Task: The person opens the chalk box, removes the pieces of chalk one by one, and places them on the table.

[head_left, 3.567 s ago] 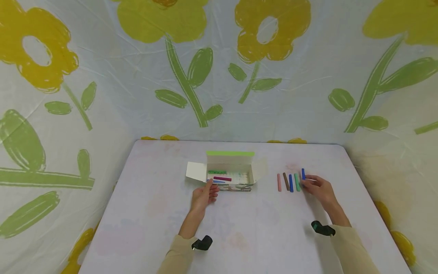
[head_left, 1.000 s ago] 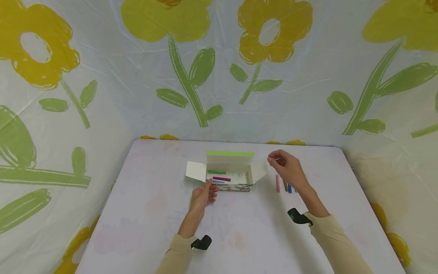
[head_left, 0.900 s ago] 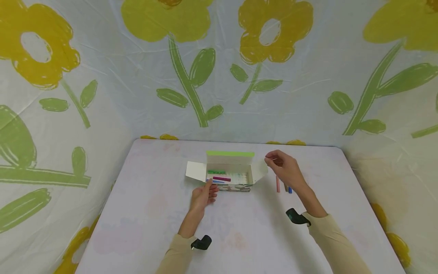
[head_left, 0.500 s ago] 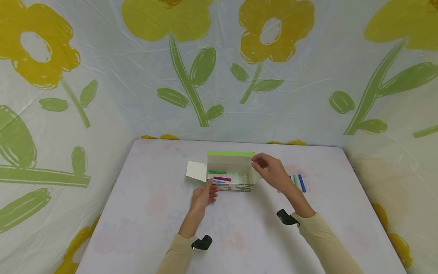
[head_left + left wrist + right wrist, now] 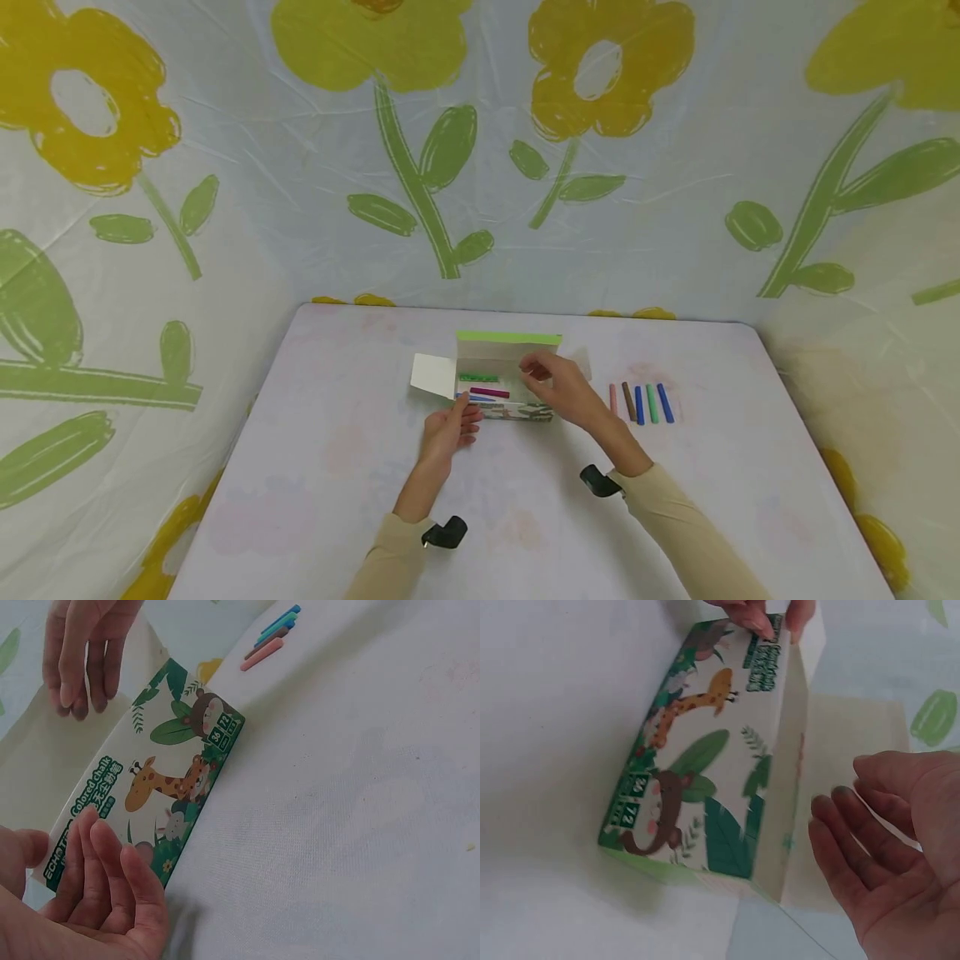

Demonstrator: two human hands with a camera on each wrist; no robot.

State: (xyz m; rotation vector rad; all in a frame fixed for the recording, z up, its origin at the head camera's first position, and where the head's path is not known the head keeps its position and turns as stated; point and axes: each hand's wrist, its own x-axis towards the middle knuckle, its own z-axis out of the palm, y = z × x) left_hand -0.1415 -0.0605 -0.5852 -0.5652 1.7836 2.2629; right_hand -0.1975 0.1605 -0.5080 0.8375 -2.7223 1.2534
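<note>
An open chalk box [image 5: 517,412] stands on the table, with animal pictures and "Colored chalk" printed on its front [image 5: 176,776]. My left hand [image 5: 444,429] holds its front wall at the left end, thumb over the rim and fingers against the printed face [image 5: 112,885]. Inside lie a magenta chalk [image 5: 489,392], a green piece [image 5: 478,377] and a blue one beside my left thumb. Over the box's right part hovers my right hand [image 5: 561,387], fingers loosely bent with nothing between them [image 5: 900,840]; it hides that part of the inside in the head view.
Right of the box several chalks lie side by side: pink [image 5: 613,400], brown [image 5: 629,402], blue [image 5: 639,405], green [image 5: 652,403] and another blue [image 5: 665,402]. The box's lid [image 5: 510,340] stands up at the back, and its left flap [image 5: 432,374] sticks outward.
My right hand has set the last blue chalk down at the right end of the row, then travelled left to above the box. My left hand has stayed on the box.
</note>
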